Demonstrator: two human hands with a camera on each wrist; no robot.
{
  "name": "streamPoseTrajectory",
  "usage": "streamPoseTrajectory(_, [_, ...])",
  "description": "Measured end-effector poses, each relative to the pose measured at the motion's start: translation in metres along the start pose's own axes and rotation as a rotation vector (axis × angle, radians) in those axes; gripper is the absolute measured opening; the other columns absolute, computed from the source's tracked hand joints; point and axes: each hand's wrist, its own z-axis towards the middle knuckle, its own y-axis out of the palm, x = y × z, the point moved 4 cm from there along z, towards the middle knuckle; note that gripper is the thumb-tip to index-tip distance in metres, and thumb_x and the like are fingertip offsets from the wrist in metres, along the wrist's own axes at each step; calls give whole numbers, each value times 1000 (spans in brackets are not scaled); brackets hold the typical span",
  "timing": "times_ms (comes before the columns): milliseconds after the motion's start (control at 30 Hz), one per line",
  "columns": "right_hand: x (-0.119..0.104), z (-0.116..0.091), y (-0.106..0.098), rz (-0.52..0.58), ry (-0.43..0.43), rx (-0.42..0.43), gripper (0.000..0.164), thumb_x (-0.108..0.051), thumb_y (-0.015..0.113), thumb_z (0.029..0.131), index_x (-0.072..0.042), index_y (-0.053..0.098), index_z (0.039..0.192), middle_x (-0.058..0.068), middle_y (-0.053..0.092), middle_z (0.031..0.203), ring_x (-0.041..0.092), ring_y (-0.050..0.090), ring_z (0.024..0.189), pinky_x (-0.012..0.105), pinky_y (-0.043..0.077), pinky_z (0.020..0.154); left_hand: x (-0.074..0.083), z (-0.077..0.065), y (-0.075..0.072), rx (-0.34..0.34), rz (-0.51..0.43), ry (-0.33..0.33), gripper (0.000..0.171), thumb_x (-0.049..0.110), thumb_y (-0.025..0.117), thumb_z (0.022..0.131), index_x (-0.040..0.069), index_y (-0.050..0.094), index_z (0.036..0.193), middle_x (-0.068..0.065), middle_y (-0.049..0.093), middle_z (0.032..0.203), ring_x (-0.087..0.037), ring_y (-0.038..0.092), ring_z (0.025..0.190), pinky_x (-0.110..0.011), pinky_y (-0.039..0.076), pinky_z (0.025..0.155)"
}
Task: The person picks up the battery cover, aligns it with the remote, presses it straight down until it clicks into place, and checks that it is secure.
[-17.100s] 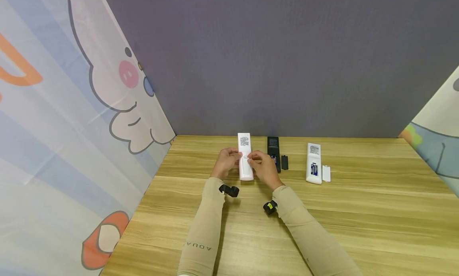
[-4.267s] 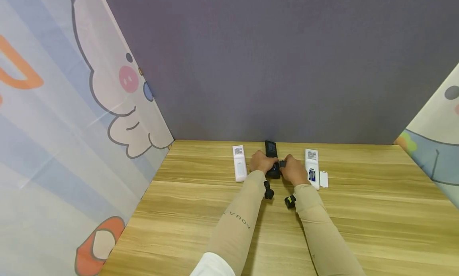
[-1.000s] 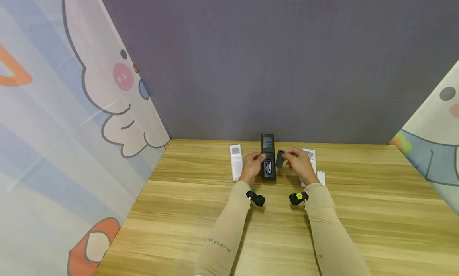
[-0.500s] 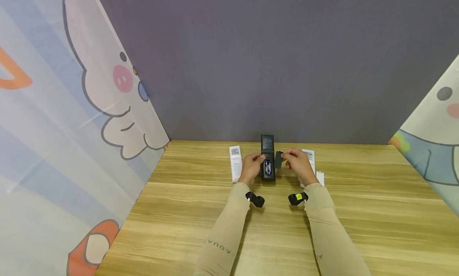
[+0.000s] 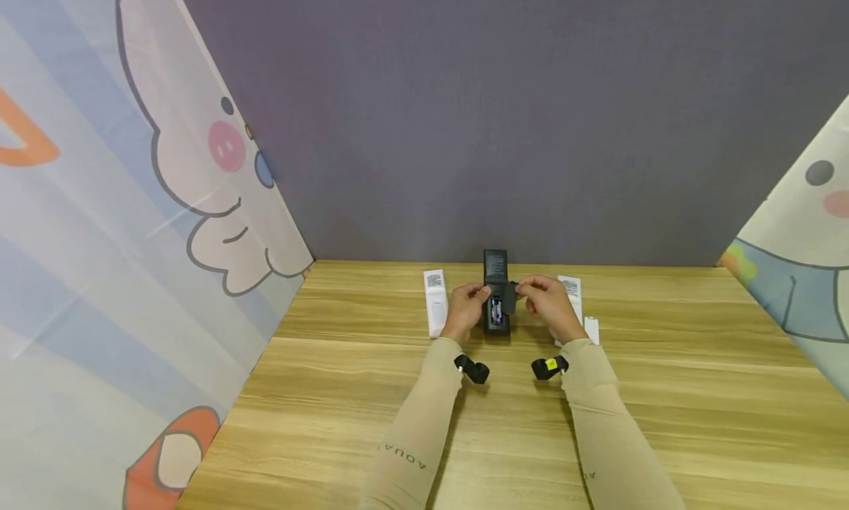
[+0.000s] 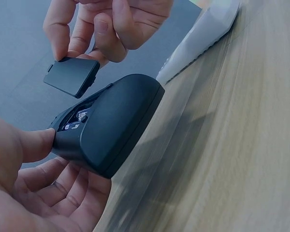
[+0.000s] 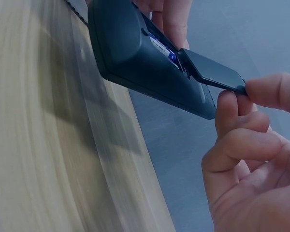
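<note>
Near the middle of the back edge of the wooden tabletop [image 5: 371,355], a person's left hand [image 5: 464,311] is holding a black remote [image 5: 495,267] raised, back side up, its far end overlapping the grey panel [image 5: 497,127] that is standing behind that edge. The thumb is pressing on one side wall, and the other fingers are lying beneath and along the opposite side. The battery compartment is showing uncovered, with blue-and-white batteries [image 5: 497,311] sitting inside.

The right hand [image 5: 549,304] is pinching a black battery cover [image 5: 510,298] by one end between thumb and forefinger, the remaining fingers curling loosely. The cover is tilting just beside the compartment, overlapping the remote's right side in the head view; whether the two are touching, I cannot tell.

Left of the black remote, towards the tabletop's back left corner, a white remote [image 5: 435,302] is lying with a printed label facing up. On the other side, between the right hand and the back right corner, a second white remote [image 5: 571,296] is lying partly hidden by that hand, and a small white cover [image 5: 592,330] is resting just beside its near end. Both arms are wearing beige sleeves [image 5: 414,429] and are reaching in from the tabletop's front edge.
</note>
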Motion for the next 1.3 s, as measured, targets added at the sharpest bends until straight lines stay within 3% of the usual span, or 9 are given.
streamPoseTrajectory(533, [2,2,4,-39,-19,-108,28,-17,59,104,7,68,115,2,70,86,11,45,53,35,41,53,1,0,2,12,18,-3,30,23,62,104,1,71,123,-12,70,111,-13,57,89,-23,48,73])
streamPoseTrajectory(700, [1,1,5,-46,-20,-134,27,-16,58,105,6,69,115,9,70,93,13,45,54,36,42,53,3,-1,3,4,40,9,30,23,61,104,2,72,122,-12,70,111,-13,57,88,-23,47,72])
streamPoseTrajectory(967, [-1,-1,6,-76,-7,-174,26,-18,58,105,3,69,115,3,67,92,11,45,54,35,42,54,3,-2,3,2,49,6,30,24,62,104,2,72,122,-11,70,112,-13,58,90,-24,48,73])
streamPoseTrajectory(1300, [0,-2,10,-53,0,-211,27,-19,59,104,4,67,116,6,68,95,16,43,54,36,41,56,3,-1,2,4,40,7,31,24,61,104,1,71,124,-12,71,114,-13,59,91,-23,48,74])
